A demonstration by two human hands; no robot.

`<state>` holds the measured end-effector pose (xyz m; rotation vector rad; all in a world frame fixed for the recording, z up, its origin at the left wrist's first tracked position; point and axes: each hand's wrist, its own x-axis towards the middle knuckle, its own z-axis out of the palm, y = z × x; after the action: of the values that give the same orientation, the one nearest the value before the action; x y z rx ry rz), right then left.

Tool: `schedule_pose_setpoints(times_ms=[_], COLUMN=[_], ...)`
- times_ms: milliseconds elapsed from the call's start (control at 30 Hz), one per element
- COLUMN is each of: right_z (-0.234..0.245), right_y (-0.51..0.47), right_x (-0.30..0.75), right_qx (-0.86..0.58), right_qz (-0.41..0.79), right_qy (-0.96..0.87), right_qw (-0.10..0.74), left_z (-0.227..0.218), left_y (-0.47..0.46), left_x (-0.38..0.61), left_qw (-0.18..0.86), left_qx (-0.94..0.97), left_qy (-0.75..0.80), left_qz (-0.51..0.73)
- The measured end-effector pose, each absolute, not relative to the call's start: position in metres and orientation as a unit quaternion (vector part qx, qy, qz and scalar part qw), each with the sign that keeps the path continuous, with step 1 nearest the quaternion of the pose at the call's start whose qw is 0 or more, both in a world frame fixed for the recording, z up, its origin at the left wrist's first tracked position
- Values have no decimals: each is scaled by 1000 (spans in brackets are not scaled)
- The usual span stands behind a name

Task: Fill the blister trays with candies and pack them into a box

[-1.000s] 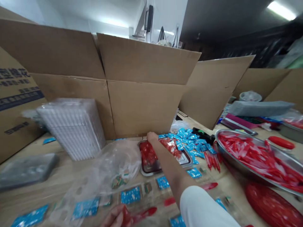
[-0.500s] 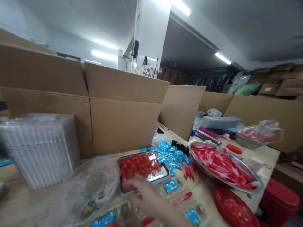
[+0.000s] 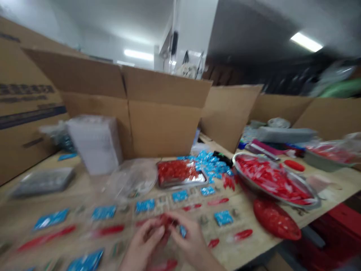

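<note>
Over the table (image 3: 245, 210), towards its near edge, we have a small red piece (image 3: 166, 222) between our two hands, too blurred for us to tell whether it is wrapped. The step in hand looks to be adjusting this piece with the fingers; we judge that the next move calls for a steady pinch from both sides. Our left hand (image 3: 142, 241) curls inward, thumb uppermost, narrow and closed on the piece. Our right hand (image 3: 187, 235) meets it from the other side, thumb and forefinger drawn together on it, the forearm slanting up from the near edge. Around our hands lie rows of blue packets (image 3: 145, 205) and red sticks (image 3: 108, 230). Towards the far edge, a metal tray (image 3: 201, 180) holds red chunks (image 3: 176, 171), with a blue heap (image 3: 210, 165) just beside it. Where the near edge slants off rightward, we see a metal bowl (image 3: 316, 203) of red strips (image 3: 267, 177) and a red bag (image 3: 276, 220)
</note>
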<state>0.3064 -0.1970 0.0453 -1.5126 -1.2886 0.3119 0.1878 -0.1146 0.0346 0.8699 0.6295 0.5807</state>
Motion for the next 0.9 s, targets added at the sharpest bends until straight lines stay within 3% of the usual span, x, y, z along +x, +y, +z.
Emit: schedule_pose_setpoints(times_ms=[200, 367, 533, 633, 700, 767, 900], right_z=[22, 15, 11, 6, 3, 1, 4], right_y=[-208, -210, -203, -206, -214, -224, -230], right_x=[291, 287, 279, 276, 286, 306, 349], right_qx=[-643, -637, -558, -527, -568, -664, -781], right_qz=[258, 282, 459, 505, 477, 376, 159], right_qy=[-399, -366, -195, -137, -155, -217, -423], right_qw=[601, 617, 663, 670, 653, 609, 432], left_z=[31, 19, 12, 7, 3, -1, -8], left_y=[-112, -115, -115, -118, -122, -127, -131], left_x=[172, 164, 161, 157, 150, 141, 129], left_qw=[696, 650, 483, 371, 310, 283, 263], left_qx=[587, 649, 776, 830, 861, 876, 903], left_qy=[305, 273, 246, 237, 218, 214, 213], left_qz=[279, 286, 324, 342, 337, 326, 265])
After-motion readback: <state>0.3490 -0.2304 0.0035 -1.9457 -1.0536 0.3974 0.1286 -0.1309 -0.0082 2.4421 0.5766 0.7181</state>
